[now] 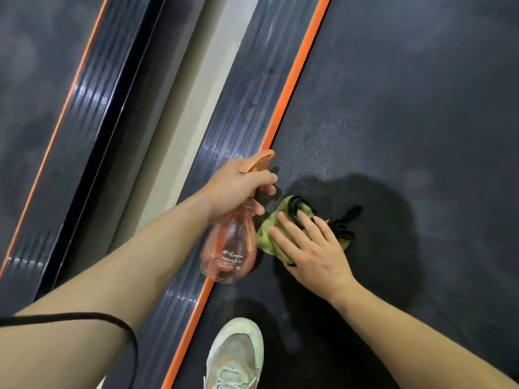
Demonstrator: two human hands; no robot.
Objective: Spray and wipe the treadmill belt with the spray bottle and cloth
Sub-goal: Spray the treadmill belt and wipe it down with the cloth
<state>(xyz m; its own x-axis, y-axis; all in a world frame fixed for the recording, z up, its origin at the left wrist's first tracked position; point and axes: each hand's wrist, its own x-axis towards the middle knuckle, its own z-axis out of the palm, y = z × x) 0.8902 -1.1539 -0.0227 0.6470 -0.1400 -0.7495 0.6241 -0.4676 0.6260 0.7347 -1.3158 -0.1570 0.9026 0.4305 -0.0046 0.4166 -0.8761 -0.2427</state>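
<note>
My left hand [238,189] grips the neck and trigger of a clear orange spray bottle [229,245], whose nozzle points up and right over the belt's left edge. My right hand [311,248] lies flat, fingers spread, pressing a green cloth with black trim [268,234] onto the dark treadmill belt [407,108]. A paler, damp-looking patch of belt sits just above the cloth. Bottle and cloth are almost touching.
An orange strip [292,82] and a ribbed dark side rail [241,108] border the belt on the left. Beyond a pale floor gap lies a second treadmill [42,80]. My light-coloured shoe [234,357] stands on the belt at the bottom. A black cord [84,315] crosses my left arm.
</note>
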